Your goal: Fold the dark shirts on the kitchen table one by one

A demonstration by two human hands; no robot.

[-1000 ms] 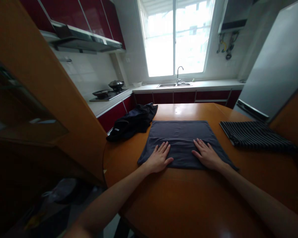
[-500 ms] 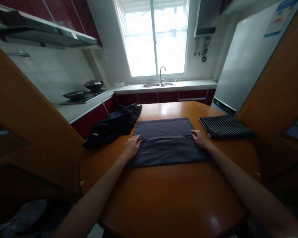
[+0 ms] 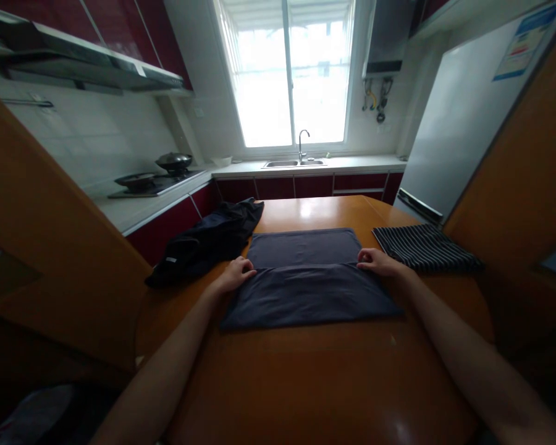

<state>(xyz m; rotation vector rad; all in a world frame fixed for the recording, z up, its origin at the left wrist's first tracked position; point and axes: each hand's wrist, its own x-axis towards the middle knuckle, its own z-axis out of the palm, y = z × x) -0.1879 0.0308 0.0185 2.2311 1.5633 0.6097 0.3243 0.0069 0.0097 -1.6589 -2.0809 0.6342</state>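
Observation:
A dark grey folded garment (image 3: 312, 293) lies flat on the wooden table, its near part folded over so that an edge runs across the middle. At the left end of that edge, my left hand (image 3: 234, 273) has its fingers curled and pinched on the cloth. My right hand (image 3: 377, 262) pinches the same edge at its right end, thumb and fingers together. Whether the garment is a shirt or something else, I cannot tell.
A crumpled black garment (image 3: 208, 238) lies at the table's left. A folded black striped garment (image 3: 426, 248) lies at the right. Behind the wooden table (image 3: 306, 371) are a counter with a sink (image 3: 282, 164), a stove (image 3: 162, 184) and a fridge (image 3: 463, 117).
My hands lay flat and spread on the garment a second ago; they have moved outward to the ends of the fold edge and closed on it. The view has turned right.

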